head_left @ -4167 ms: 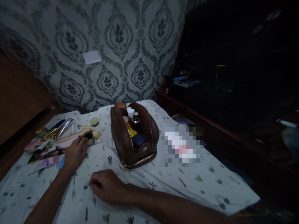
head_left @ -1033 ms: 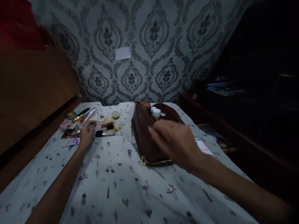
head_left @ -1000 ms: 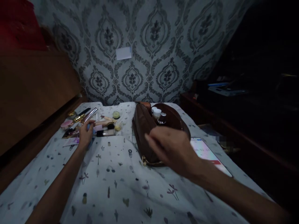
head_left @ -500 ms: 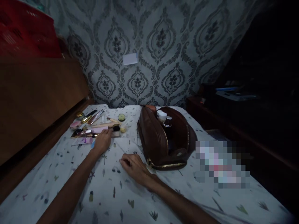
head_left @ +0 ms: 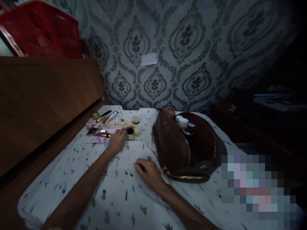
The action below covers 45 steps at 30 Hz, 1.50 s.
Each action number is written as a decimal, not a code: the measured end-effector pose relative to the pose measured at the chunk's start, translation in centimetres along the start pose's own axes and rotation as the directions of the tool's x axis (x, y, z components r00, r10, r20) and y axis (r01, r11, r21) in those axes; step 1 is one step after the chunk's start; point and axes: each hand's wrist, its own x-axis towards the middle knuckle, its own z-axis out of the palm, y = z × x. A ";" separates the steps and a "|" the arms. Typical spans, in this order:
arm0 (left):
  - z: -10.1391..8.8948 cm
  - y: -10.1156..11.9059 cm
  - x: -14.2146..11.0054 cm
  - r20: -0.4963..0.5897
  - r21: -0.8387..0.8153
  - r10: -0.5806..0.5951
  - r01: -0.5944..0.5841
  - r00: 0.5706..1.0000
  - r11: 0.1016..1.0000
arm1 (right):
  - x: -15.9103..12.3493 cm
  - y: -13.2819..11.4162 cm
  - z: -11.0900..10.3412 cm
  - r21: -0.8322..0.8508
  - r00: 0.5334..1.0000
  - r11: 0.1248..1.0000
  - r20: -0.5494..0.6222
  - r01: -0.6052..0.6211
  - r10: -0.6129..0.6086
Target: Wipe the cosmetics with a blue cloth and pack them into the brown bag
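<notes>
Containers [head_left: 183, 122] are seated in the open bag [head_left: 169, 140] at right; cosmetics [head_left: 112, 130] at left lie outside. Grip of left hand [head_left: 117, 141] cannot be told; right hand [head_left: 149, 174] is loosely curled, nothing visibly held.

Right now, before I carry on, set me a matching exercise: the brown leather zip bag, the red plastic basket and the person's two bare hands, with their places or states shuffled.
Column one
1. Brown leather zip bag
2. Red plastic basket
3. Bare left hand
4. Bare right hand

Column two
A. At the near edge of assorted small cosmetics
B. Above the brown wooden panel
C. Loosely curled, left of the bag's near corner
D. Unzipped, on the white patterned cloth

Pairs: 1-D, 2-B, 3-A, 4-C
</notes>
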 end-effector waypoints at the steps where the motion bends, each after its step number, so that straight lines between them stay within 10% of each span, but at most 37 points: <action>1: -0.1 0.1 0.0 0.001 0.001 -0.006 0.006 1.000 1.000 | 0.0 0.0 0.0 0.001 1.000 1.000 0.001 0.006 -0.006; 16: -1.6 0.7 -0.1 0.064 -0.072 -0.060 0.065 0.996 0.995 | -0.1 -0.2 -0.2 -0.007 0.999 1.000 0.027 0.027 -0.027; 28: -3.8 -3.1 1.3 0.271 -0.402 0.030 0.084 0.962 0.912 | -0.2 -0.4 -0.2 -0.031 1.000 1.000 0.015 0.004 -0.003; 38: -4.6 0.2 -0.4 0.387 -0.228 0.117 -0.029 0.915 0.973 | -0.6 -0.9 -0.6 -0.024 1.000 1.000 -0.003 -0.008 0.008; 45: -4.3 2.7 -2.2 0.434 -0.448 0.009 0.207 0.901 0.870 | -1.4 -1.2 -1.0 -0.049 0.998 0.999 -0.059 0.011 -0.014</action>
